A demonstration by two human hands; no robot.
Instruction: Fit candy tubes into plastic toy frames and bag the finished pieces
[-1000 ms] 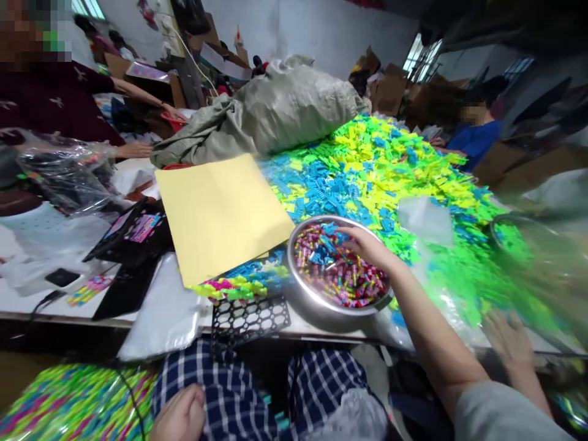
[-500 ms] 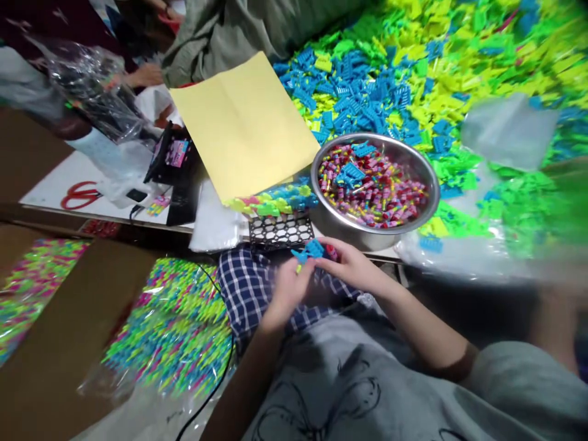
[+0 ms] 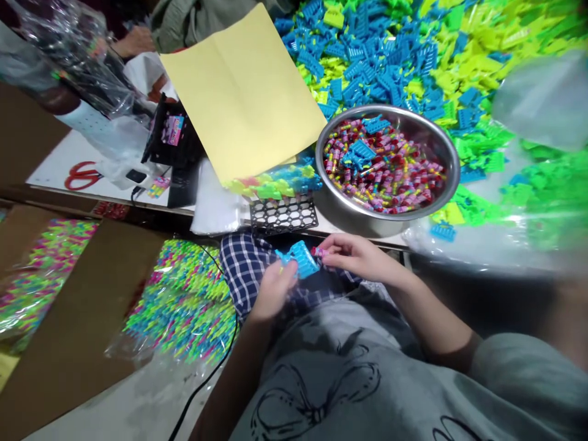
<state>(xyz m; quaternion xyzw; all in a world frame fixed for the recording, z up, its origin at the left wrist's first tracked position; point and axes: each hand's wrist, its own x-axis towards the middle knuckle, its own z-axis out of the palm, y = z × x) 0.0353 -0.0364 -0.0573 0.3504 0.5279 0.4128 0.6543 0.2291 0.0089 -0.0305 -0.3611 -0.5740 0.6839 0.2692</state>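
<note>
My left hand (image 3: pixel 272 291) holds a small blue plastic piece (image 3: pixel 298 260) over my lap. My right hand (image 3: pixel 356 256) pinches a small pink candy roll (image 3: pixel 318 252) against the right side of that piece. Just beyond my hands a steel bowl (image 3: pixel 441 142) sits at the table edge, filled with several pink wrapped candy rolls and a few blue pieces. A black plastic grid tray (image 3: pixel 283 215) lies to the bowl's left, with a row of filled coloured pieces (image 3: pixel 275 184) above it.
A big heap of blue, yellow and green plastic pieces (image 3: pixel 413 55) covers the table behind the bowl. A yellow paper sheet (image 3: pixel 243 92) lies at left. Red scissors (image 3: pixel 80 177) rest far left. A cardboard box with bagged coloured pieces (image 3: pixel 184 306) stands by my left knee.
My right hand left the bowl and came down to my lap with a candy roll. My left hand rose to meet it holding the blue piece. The view tilted downward.
</note>
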